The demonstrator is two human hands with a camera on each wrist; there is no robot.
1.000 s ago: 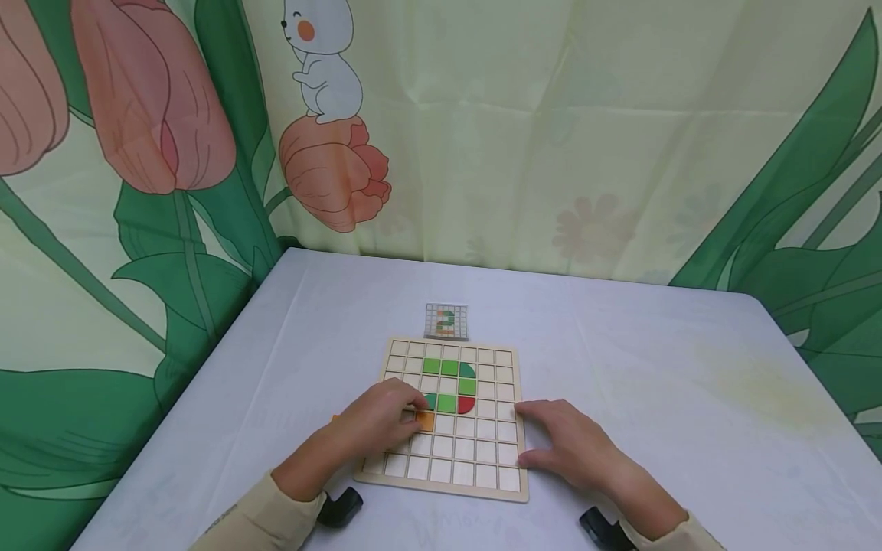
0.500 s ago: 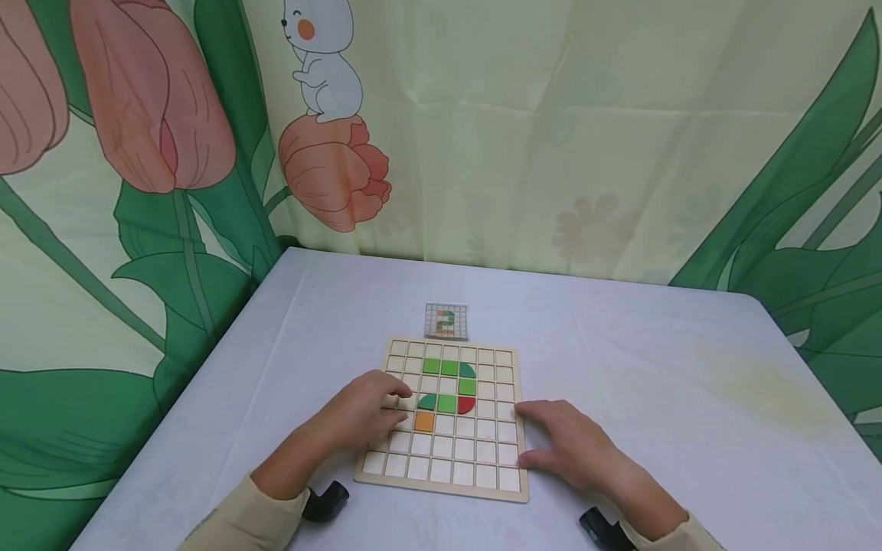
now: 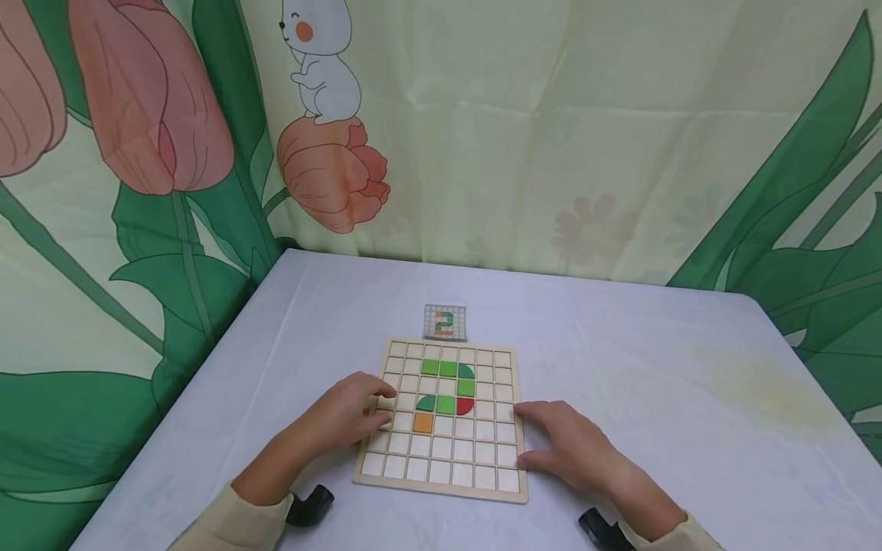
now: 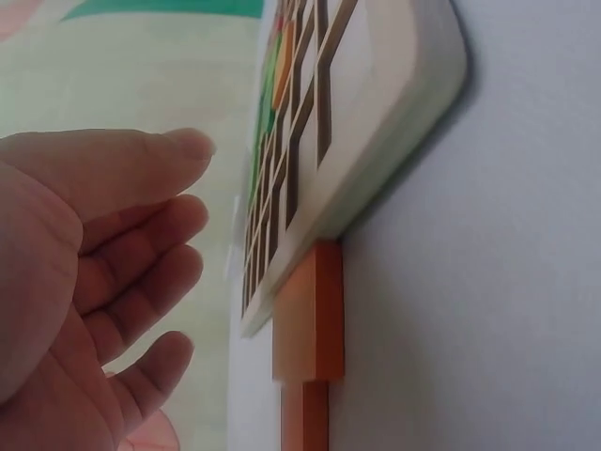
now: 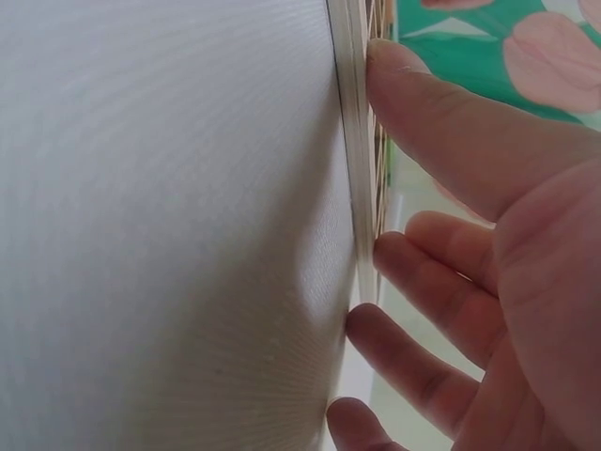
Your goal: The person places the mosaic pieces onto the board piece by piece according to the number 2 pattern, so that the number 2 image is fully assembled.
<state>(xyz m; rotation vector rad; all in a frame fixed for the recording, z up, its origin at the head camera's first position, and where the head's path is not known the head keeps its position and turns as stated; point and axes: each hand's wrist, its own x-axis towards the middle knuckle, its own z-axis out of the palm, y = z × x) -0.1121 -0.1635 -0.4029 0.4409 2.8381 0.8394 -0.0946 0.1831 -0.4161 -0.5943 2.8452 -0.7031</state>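
A wooden grid board [image 3: 441,490] lies on the table. Set in its cells are several light green squares [image 3: 449,369], two dark green quarter-round tiles [image 3: 426,402], a red quarter-round tile [image 3: 465,405] and an orange square [image 3: 423,423]. My left hand [image 3: 338,413] hovers over the board's left edge, thumb and fingers apart and holding nothing. In the left wrist view, orange blocks [image 4: 308,319] stand on the table against the board's side; my left hand hides them in the head view. The thumb and fingertips of my right hand [image 3: 565,436] touch the board's right edge.
Behind the board lies a small pattern card [image 3: 445,322] printed with a coloured figure on a grid. A white cloth covers the table [image 3: 654,367]. A curtain with tulips and a white animal [image 3: 331,84] hangs behind it. Each wrist carries a black device [image 3: 310,505].
My left hand has let go of the orange square, which now sits in its cell, and has drawn back left to the board's edge. My right hand has stayed at the right edge.
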